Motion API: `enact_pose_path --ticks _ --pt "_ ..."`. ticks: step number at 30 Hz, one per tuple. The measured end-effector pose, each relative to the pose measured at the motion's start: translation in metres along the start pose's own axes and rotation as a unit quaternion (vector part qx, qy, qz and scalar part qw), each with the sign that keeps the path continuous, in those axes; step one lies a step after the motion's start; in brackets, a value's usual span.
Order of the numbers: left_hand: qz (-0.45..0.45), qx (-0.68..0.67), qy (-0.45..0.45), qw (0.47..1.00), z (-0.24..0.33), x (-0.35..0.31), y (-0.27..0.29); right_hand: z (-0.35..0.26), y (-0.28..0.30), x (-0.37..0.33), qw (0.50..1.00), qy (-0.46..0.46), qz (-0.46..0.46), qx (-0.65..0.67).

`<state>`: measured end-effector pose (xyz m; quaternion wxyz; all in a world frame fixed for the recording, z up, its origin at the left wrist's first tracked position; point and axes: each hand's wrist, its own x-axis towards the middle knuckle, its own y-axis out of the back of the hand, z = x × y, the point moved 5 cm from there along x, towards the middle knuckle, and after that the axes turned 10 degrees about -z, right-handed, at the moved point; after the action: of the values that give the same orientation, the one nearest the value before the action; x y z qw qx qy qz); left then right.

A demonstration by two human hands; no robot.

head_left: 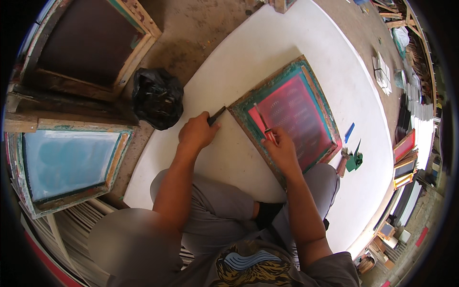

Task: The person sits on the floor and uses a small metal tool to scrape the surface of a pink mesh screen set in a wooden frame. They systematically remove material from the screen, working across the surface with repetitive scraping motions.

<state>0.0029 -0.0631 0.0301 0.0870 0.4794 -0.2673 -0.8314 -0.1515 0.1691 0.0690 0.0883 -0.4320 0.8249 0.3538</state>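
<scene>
Two bare hands are at work, with one tool in each. The left hand (198,130) is closed, the fingers folded around one dark slim tool (217,115), maybe a knife; its tip is just beside the left corner of a silk-screen frame (307,123). The right hand (282,149) is also closed, and it grips one screwdriver (269,134) by the red handle, with the shaft pointing away from the person. This hand is over the near left side of the frame; I cannot tell if the screwdriver touches the pink mesh (292,107).

The frame, one piece of wood with green stains, lies tilted in direction on a white board (210,76), around its middle, well apart from the far edge. Toward the right edge of the board there are one blue strip (350,132), one green scrap (354,161) and one brownish object (342,165), which is not clear to me. The person sits cross-legged at the near part.

Next to the left edge of the board stands one black plastic bag (158,99). Beyond it are two large frames, one with dark mesh (88,40) and one with light blue mesh (69,160). The floor (193,36) is brown and stained; along the right side of the room are piled many boards and sheets (420,115).
</scene>
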Motion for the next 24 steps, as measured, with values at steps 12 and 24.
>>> enact_pose_path --ticks 12,24 --pt "-0.002 -0.011 -0.02 1.0 -0.029 0.0 0.016 -0.056 -0.009 0.005 0.984 -0.012 -0.014 -0.18" --pt "-0.024 -0.007 -0.043 0.999 0.011 0.01 0.012 -0.06 -0.022 0.005 0.984 -0.035 -0.064 -0.16"
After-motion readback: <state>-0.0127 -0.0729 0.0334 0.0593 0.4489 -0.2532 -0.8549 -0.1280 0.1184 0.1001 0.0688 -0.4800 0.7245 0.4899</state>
